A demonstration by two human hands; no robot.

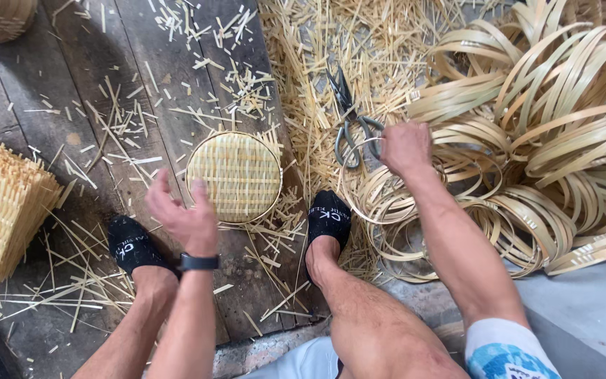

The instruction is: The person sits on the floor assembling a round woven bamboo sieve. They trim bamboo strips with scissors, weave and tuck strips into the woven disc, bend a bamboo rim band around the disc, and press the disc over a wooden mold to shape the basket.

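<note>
Reaching forward and to the right, the right hand (405, 147) closes its fingers on a thin bamboo ring (359, 184), gripping the ring at its far right edge. That ring lies nearly flat, its loop spreading toward the person and to the left of the fingers, on top of a loose pile of rings (527, 140) that fills the ground to the right and beyond. Just left of the fingers, touching or nearly touching the ring, lie scissors (349, 123), blades pointing away from the person, handles nearest the hand.

The left hand (182, 214) hovers empty, palm up and fingers loosely spread, wearing a dark watch at the wrist. Just beyond and right of its fingertips lies a round woven mat (236, 175), flat on dark wooden boards (71, 98); whether the fingertips touch its near edge cannot be told. The left hand is the nearer one to the mat; the right is well apart from it.

Two feet in black socks bracket the mat's near side, the right foot (330, 217) between mat and ring. Straw trimmings (303, 49) litter the boards. A stack of woven squares (1, 203) sits at far left, well apart, leaving open boards to the left of the mat.
</note>
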